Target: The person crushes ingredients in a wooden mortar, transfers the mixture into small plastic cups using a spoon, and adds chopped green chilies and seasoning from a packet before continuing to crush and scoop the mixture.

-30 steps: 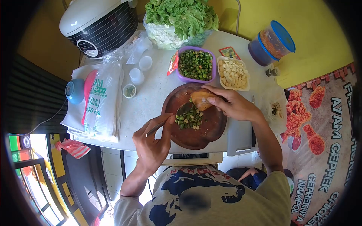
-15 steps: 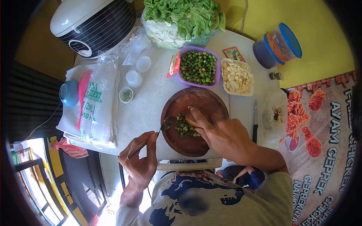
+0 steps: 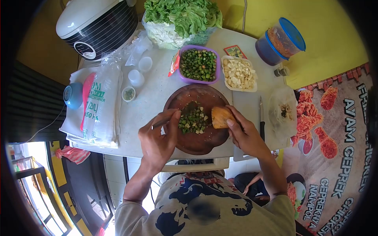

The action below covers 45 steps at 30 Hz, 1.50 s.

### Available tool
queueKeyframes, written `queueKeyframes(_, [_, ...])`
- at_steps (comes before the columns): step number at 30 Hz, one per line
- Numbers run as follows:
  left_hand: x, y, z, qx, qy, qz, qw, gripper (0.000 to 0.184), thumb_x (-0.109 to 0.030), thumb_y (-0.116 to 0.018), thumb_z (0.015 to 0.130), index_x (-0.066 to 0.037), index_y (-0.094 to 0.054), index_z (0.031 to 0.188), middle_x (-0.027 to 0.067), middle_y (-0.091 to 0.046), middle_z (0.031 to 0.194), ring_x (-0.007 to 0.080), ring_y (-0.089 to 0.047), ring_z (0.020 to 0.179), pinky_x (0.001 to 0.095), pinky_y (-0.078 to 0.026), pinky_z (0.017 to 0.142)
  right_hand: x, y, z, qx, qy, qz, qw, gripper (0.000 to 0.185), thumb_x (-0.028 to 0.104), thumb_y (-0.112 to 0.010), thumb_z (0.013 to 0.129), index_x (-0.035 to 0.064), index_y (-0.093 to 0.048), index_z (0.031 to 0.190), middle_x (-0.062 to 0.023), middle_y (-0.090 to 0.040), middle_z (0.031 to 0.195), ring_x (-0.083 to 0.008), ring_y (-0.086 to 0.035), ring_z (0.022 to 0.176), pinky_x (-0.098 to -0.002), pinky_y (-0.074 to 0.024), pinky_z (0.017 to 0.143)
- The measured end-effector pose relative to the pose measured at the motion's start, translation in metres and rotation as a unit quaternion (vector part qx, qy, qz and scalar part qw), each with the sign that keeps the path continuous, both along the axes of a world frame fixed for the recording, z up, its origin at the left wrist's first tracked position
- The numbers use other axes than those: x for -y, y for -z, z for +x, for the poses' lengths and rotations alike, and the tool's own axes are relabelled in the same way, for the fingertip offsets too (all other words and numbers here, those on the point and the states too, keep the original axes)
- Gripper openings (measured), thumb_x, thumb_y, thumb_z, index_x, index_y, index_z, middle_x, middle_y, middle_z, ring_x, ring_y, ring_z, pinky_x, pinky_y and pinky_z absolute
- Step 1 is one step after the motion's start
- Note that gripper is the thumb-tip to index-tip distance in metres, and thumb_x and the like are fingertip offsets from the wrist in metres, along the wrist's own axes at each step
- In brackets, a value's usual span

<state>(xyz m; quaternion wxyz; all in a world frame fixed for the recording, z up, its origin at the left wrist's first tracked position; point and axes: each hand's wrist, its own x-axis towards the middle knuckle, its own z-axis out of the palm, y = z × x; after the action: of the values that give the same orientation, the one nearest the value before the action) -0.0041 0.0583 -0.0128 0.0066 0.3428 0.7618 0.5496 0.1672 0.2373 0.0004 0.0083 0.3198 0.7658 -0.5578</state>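
A round brown mortar (image 3: 214,92) sits at the table's front edge, with chopped green chillies and pale garlic pieces (image 3: 193,121) heaped in it. My left hand (image 3: 159,135) is at the mortar's left rim, closed around the handle of a metal spoon (image 3: 160,122). The spoon's bowl end reaches into the mortar and is hard to make out. Over the mortar's right side, my right hand (image 3: 246,133) grips a wooden pestle (image 3: 221,118), tilted so that its lighter orange-brown face shows.
Behind the mortar stand a purple tub of cut green chillies (image 3: 215,72), a white tray of garlic (image 3: 255,86) and a box of lettuce (image 3: 157,35). A knife (image 3: 262,126) lies right. Plastic packs (image 3: 104,118) and small cups (image 3: 136,78) are left. A person sits below (image 3: 252,183).
My right hand has lifted the pestle off the chopped pieces and moved right, turning it. My left hand has come closer, bringing the spoon further into the mortar. The view has shifted slightly.
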Motion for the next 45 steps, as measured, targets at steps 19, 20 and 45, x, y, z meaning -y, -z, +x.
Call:
queueKeyframes(19, [0.042,-0.005,0.005,-0.016,-0.081,0.002,0.997,0.008,0.002,-0.071,0.085,0.005,-0.07,0.092,0.0156,-0.073,0.081,0.0215,-0.073,0.073,0.0293,-0.056,0.068,0.023,-0.044,-0.069,0.088,-0.31,0.42,0.848,0.052,0.029,-0.06,0.093,0.0085,-0.048,0.139,-0.0201,-0.066,0.082,-0.0351,-0.065,0.059,-0.0453,-0.051,0.049])
queueKeyframes(20, [0.042,-0.005,0.006,-0.015,-0.087,-0.001,0.996,0.008,0.002,-0.071,0.085,0.005,-0.07,0.092,0.0156,-0.073,0.081,0.0215,-0.073,0.073,0.0293,-0.056,0.068,0.027,-0.043,-0.069,0.112,-0.316,0.425,0.84,0.052,0.029,-0.06,0.093,0.0084,-0.048,0.139,-0.021,-0.067,0.081,-0.0359,-0.065,0.058,-0.0456,-0.0509,0.049])
queueKeyframes(45, [0.031,-0.012,0.02,0.005,-0.072,0.013,0.997,0.008,0.003,-0.069,0.087,0.004,-0.07,0.095,0.0144,-0.073,0.08,0.018,-0.073,0.074,0.0272,-0.056,0.067,-0.018,-0.007,-0.046,-0.053,-0.226,0.195,0.953,0.049,0.033,-0.055,0.1,0.0068,-0.049,0.141,-0.016,-0.068,0.095,-0.0257,-0.067,0.075,-0.0365,-0.0514,0.068])
